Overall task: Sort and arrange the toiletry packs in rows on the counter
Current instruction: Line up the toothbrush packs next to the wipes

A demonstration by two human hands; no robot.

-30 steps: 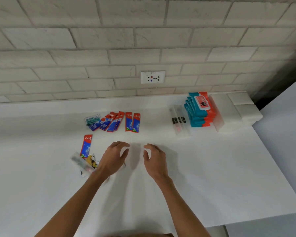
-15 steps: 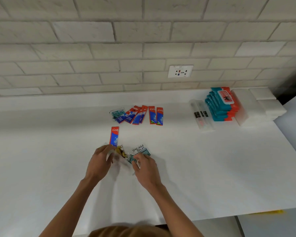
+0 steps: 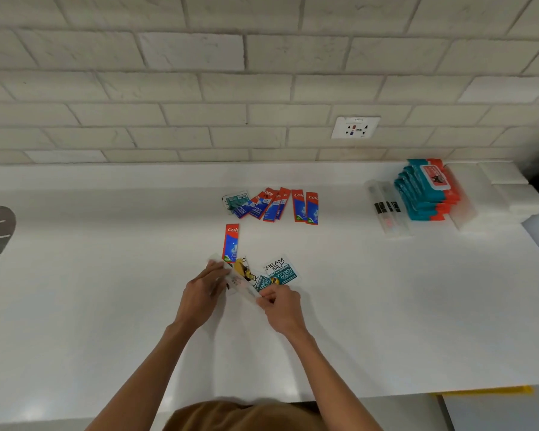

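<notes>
Both hands hold one clear pack (image 3: pixel 237 279) just above the white counter (image 3: pixel 386 306). The left hand (image 3: pixel 203 289) grips the far end with curled fingers. The right hand (image 3: pixel 282 307) pinches the near end. Under the pack lie two Cream Silk sachets (image 3: pixel 280 270) and something small and yellow (image 3: pixel 241 268). One Colgate sachet (image 3: pixel 231 243) lies just behind them. Farther back is a row of Colgate sachets (image 3: pixel 280 205). At the far right are more clear packs (image 3: pixel 386 209) beside a pile of wet wipes (image 3: pixel 423 191).
</notes>
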